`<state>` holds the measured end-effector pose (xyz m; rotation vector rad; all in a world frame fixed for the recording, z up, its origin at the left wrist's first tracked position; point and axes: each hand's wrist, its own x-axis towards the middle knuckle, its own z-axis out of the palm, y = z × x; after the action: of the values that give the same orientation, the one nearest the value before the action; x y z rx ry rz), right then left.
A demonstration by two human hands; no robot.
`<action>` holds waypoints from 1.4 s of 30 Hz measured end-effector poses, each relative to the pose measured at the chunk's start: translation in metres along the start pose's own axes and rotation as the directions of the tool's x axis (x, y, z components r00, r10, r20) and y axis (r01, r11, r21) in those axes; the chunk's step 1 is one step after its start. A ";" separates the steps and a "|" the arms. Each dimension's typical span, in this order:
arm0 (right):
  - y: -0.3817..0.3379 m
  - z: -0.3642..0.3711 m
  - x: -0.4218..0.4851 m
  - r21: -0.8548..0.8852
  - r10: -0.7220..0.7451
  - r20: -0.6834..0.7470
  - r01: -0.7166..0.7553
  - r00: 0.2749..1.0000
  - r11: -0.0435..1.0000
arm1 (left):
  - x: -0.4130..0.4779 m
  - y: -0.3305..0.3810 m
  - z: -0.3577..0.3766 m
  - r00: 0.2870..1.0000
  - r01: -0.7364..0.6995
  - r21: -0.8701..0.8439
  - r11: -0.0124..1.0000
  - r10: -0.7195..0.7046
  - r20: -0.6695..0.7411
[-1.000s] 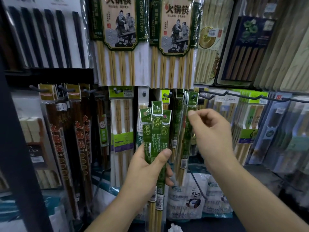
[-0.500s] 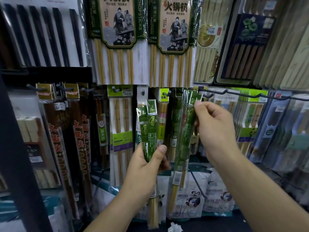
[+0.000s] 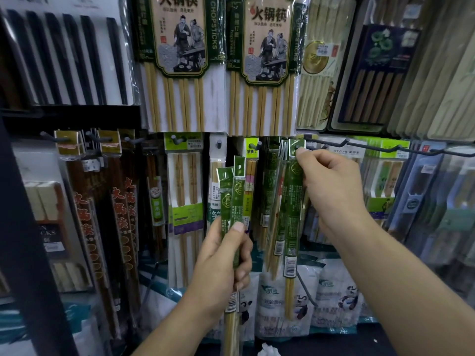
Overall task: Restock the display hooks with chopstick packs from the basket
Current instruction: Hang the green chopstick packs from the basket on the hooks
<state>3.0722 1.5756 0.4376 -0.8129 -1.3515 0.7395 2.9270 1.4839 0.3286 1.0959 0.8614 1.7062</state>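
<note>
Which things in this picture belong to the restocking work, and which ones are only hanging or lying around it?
Part of the job:
- left hand, holding two green chopstick packs
- right hand, pinching one green pack by its top
- hanging green packs

Just around:
- hot-pot chopstick packs
- black chopsticks
- panda-printed bags

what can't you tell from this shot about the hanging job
1. Basket: not in the head view at all, outside the frame.
2. Hook under the right hand: the header of the pinched pack and the thumb cover it, so whether the hole is on the hook is unclear.
3. Count in the left hand: two headers of the held packs show; the palm hides any behind.
4. Barcode label: print too small.
</note>
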 end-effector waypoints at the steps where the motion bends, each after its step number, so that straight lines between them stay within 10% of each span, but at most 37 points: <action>1: 0.000 0.000 0.001 -0.009 -0.006 -0.009 0.006 1.000 1.000 | 0.000 0.000 0.000 1.000 -0.005 0.000 1.000 0.005 -0.001; 14: 0.019 -0.007 -0.015 -0.075 -0.033 -0.116 0.025 0.993 0.997 | 0.001 0.000 0.004 0.994 -0.051 0.092 0.994 0.042 0.100; 24: 0.010 0.006 -0.050 0.064 0.002 0.307 -0.023 0.952 0.998 | -0.001 0.000 0.009 0.990 -0.059 0.075 0.995 0.049 0.130; 42: -0.005 -0.002 -0.005 -0.019 -0.005 -0.015 0.005 1.000 1.000 | 0.004 -0.001 0.003 0.997 -0.062 0.125 0.990 0.066 -0.026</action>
<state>3.0741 1.5686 0.4387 -0.8284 -1.3487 0.7161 2.9292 1.4885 0.3305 1.1942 0.9714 1.7450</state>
